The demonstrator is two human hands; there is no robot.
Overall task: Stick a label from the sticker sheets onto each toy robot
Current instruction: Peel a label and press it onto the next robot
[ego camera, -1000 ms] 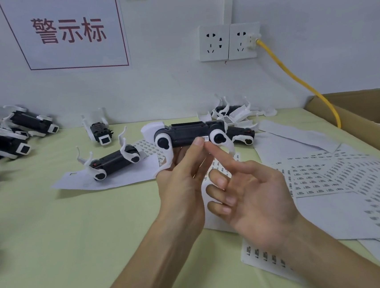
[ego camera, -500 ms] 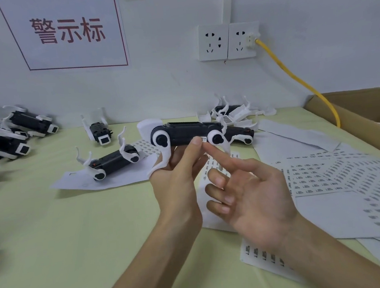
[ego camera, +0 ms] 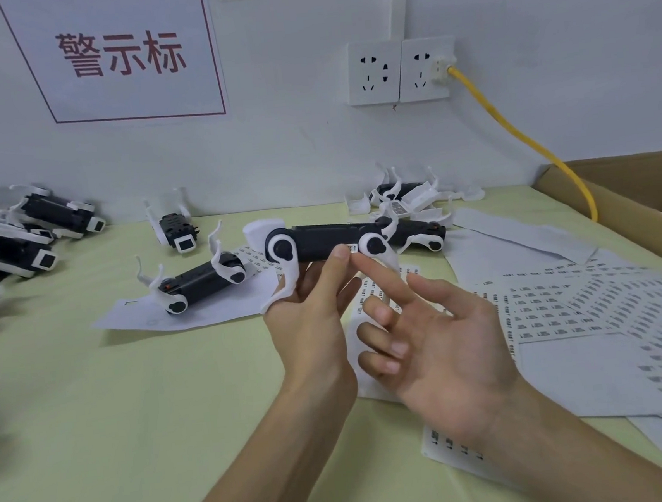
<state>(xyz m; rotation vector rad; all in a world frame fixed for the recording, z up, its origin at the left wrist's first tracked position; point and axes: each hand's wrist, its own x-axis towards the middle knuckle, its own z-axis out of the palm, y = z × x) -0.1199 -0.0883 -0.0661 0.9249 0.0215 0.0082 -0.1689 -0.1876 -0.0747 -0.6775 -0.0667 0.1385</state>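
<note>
Head view is showing the held toy robot (ego camera: pixel 320 241) lying level above the middle of the table (ego camera: pixel 92 395), its black body gripped from below by the left hand (ego camera: pixel 308 326), whose thumb is pressing on the near face. Just beside that thumb a small white label (ego camera: pixel 352 248) is sitting on the body, next to the right white leg joint, so this robot is looking labelled or very nearly so; whether its edges are pressed flat is too small to tell. The right hand (ego camera: pixel 443 341) is holding nothing, its index finger stretching up to the spot just under the label, its other fingers curling loosely. Moving outward, a second robot (ego camera: pixel 199 281) is lying on a paper sheet to the left, a third robot (ego camera: pixel 176 233) is standing farther back, a pile of robots (ego camera: pixel 17 244) is crowding the far left, and more robots (ego camera: pixel 409 198) are lying behind to the right; which of these are carrying labels cannot be told. Sticker sheets (ego camera: pixel 593 306) with many labels are covering the right side, so the job is probably running partway.
</note>
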